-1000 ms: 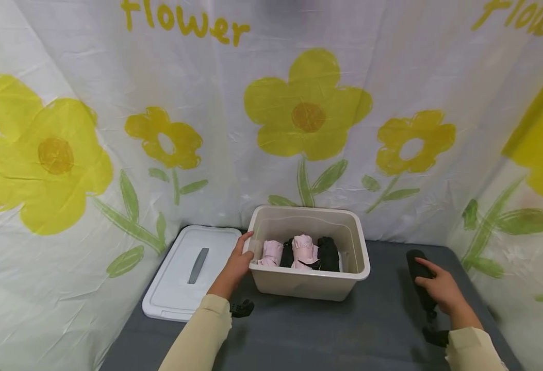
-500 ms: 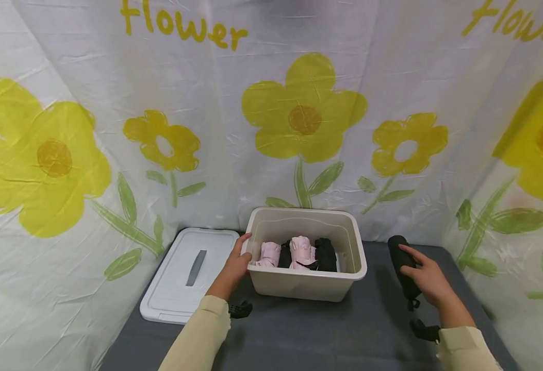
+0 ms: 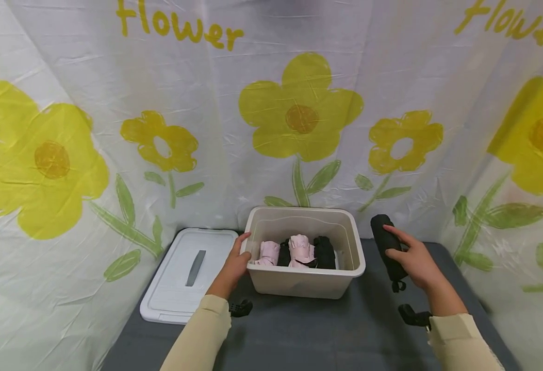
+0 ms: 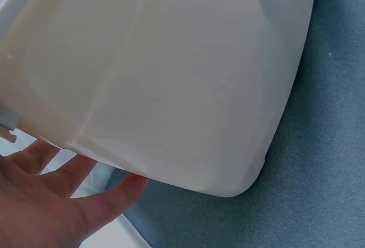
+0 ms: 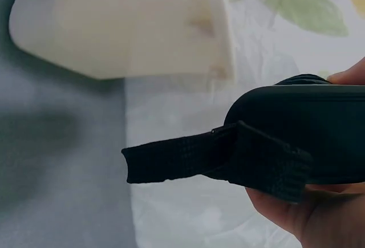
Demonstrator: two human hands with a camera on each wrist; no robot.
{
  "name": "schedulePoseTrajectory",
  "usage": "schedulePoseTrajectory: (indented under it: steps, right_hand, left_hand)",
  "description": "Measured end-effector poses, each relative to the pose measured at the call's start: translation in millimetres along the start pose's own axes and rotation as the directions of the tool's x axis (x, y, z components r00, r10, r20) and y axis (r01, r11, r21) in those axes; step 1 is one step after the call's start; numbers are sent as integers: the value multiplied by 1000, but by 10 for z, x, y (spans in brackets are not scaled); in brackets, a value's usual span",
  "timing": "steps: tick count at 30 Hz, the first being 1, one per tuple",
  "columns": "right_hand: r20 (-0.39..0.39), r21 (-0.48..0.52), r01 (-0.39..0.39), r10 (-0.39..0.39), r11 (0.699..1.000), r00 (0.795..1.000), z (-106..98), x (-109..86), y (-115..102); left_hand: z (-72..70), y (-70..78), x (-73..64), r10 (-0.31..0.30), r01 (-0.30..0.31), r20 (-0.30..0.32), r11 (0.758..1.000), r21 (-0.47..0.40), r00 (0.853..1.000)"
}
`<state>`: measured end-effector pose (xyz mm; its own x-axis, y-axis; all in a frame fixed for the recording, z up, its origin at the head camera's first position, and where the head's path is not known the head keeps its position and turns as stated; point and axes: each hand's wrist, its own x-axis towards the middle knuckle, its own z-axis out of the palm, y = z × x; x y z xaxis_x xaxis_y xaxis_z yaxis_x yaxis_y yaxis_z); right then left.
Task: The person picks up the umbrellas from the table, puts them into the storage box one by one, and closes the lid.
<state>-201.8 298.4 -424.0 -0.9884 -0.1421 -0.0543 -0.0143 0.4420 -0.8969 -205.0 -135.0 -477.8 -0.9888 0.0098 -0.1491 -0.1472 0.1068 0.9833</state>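
Note:
A beige storage bin stands against the back curtain. My left hand holds its left rim, with the thumb over the rim and fingers against the outer side wall in the left wrist view. Inside lie rolled bundles in a row: a pink one, another pink one and a black one, with a further dark one partly hidden. To the right of the bin, my right hand grips a folded black umbrella, raised and tilted. Its wrist strap dangles from the end in the right wrist view.
A white lid with a grey handle lies flat left of the bin. Dark grey cloth covers the table. A white curtain with yellow flowers rises close behind and at both sides.
My right hand has lifted the black umbrella and brought it leftward, closer to the bin. The left hand stays at the bin's left rim.

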Motion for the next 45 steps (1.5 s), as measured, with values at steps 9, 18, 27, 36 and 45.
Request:
schedulePoseTrajectory:
  steps: [9,18,27,36,45]
  right_hand:
    - [39,9,61,-61,998,997,90,50,-247]
    - [57,36,82,-84,996,995,266,136,-379]
    - [87,-3,70,-70,998,994,368,261,-543]
    - [139,-124,98,-81,987,987,423,440,-733]
    - [229,-105,88,-62,991,971,526,683,-872]
  left_hand:
    - [-25,-291,223,-6,6,-19,1000,-9,1000]
    - [-45,-389,194,38,-36,-36,998,54,999]
    - [-46,-405,248,30,-29,-39,999,22,999]
    - [-13,-382,255,49,-48,-35,999,18,998]
    - [-5,-317,218,48,-46,-37,998,45,998]
